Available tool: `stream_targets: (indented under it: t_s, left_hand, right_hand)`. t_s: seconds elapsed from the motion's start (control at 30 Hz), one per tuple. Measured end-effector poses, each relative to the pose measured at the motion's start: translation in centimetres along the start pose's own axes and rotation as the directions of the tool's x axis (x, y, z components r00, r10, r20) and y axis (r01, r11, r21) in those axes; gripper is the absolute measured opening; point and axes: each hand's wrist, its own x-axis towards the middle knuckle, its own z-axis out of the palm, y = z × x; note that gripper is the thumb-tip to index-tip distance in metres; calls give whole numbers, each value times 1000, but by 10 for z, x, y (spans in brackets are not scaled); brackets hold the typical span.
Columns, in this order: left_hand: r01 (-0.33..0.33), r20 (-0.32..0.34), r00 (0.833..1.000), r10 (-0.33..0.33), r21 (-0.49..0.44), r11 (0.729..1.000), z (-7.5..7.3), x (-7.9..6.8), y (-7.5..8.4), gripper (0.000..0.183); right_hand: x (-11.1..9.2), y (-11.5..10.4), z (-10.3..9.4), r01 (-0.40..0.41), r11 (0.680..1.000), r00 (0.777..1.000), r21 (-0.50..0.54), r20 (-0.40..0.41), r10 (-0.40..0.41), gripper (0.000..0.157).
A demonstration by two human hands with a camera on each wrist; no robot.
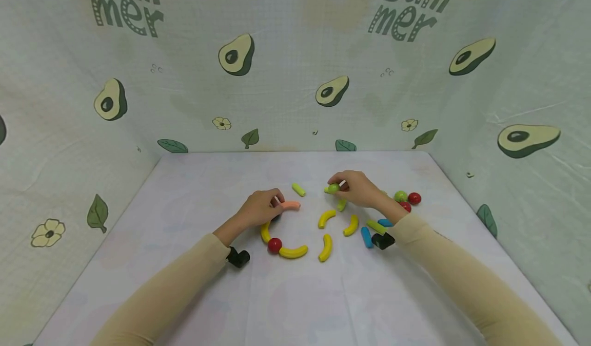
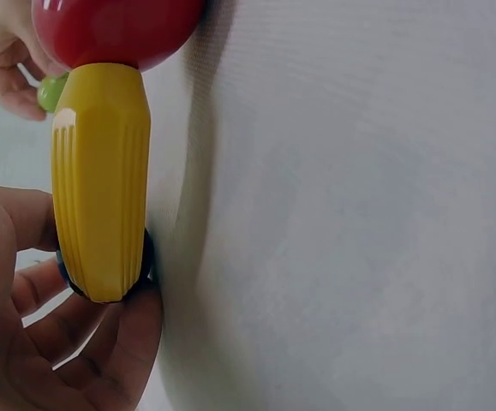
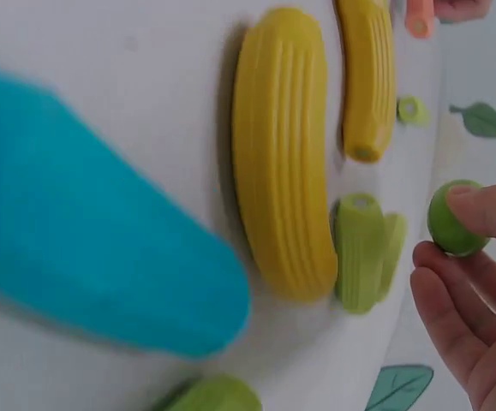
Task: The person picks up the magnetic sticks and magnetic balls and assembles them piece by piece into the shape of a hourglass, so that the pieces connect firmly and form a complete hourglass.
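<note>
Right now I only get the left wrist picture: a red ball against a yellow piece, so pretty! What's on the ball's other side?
Observer: In the head view, a second yellow piece sits against the red ball there.
Operator: Ooh, are there more red ones?
Observer: Yes, two more red balls lie over to the right, next to a green ball.
Operator: And what colour am I missing beside the left hand?
Observer: Orange-pink: a piece of that colour is right by it.
</note>
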Motion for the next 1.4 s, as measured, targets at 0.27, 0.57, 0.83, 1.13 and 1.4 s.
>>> stream_targets:
  t_s: [0.27,0.57,0.83,1.13,1.4]
  left_hand:
    - [22,2,1000,-22,-18,1000,-3,-1,-4,19]
    - [21,-5,1000,-21,-41,999,-4,-1,-8,18]
    - [20,-12,1000,-21,-44,999,-4,-1,-9,20]
    - [17,15,1000,-17,-11,1000,-8,-1,-11,25]
    - [-9,42,999,10,-13,1000,-9,-2,-13,28]
  right_hand:
    - [7,-30,32,45,997,996,57,74,-50,33]
    - [16,-52,50,41,996,996,77,73,-47,31]
    - [21,-63,63,31,996,996,78,75,-37,23]
    - [25,-64,65,21,997,996,80,81,-28,24]
    - [32,-66,65,39,997,996,59,80,-44,26]
